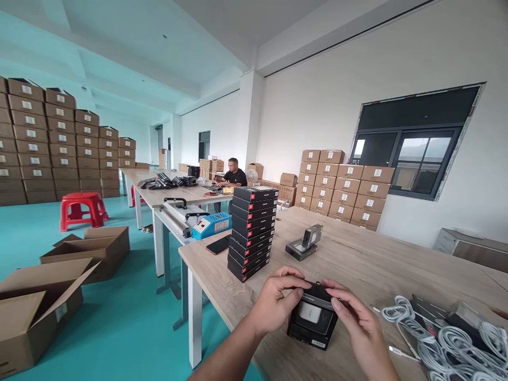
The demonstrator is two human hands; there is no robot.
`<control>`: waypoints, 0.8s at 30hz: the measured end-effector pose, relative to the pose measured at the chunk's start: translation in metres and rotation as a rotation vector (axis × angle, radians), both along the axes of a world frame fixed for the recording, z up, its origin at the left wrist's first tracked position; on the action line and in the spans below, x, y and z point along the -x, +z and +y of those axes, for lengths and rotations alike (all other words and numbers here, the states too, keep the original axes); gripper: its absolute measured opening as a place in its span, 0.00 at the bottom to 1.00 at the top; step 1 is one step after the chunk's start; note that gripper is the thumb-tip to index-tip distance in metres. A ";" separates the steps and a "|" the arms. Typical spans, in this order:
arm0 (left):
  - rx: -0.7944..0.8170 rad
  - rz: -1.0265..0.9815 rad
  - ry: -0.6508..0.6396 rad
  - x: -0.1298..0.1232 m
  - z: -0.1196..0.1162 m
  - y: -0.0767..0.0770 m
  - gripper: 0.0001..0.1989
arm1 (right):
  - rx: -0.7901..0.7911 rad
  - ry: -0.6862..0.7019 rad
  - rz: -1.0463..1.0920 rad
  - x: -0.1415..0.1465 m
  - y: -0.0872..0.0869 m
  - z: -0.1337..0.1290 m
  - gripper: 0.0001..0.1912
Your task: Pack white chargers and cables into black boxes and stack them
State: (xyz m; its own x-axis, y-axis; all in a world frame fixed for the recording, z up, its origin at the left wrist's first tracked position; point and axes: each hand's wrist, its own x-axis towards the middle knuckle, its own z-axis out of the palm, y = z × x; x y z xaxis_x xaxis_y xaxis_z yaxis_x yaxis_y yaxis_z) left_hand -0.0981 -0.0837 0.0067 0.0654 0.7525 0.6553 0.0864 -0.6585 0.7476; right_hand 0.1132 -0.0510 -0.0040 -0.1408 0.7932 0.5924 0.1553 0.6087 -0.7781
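Note:
A small black retail box (311, 330) stands on the wooden table in front of me, with a picture of a white device on its front. My left hand (273, 302) pinches the top left edge of this box between thumb and fingers. On the opposite side, my right hand (359, 320) grips the top right edge, thumb at the front. Between the fingertips a black top flap with a hanging hole shows. A tall stack of flat black boxes (252, 233) rises beyond my left hand. Coiled white cables (448, 344) lie right of my right hand.
Farther back on the table (357, 254) are a clear-fronted package (312, 236) and a phone (217, 245). A blue machine (211, 226) stands beyond the table's left edge. Open cartons (43, 312) and a red stool (82, 210) occupy the floor. A person (235, 174) sits at another table.

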 end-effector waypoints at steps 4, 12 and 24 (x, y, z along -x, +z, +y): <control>0.005 -0.005 -0.011 0.002 0.004 0.000 0.10 | 0.056 0.006 -0.005 -0.001 0.002 0.001 0.21; -0.007 0.088 -0.070 0.007 0.003 0.009 0.12 | 0.083 0.031 -0.052 -0.009 0.006 0.002 0.23; 0.098 0.369 0.238 -0.013 -0.008 -0.057 0.65 | 0.156 -0.306 0.180 -0.003 -0.017 0.013 0.30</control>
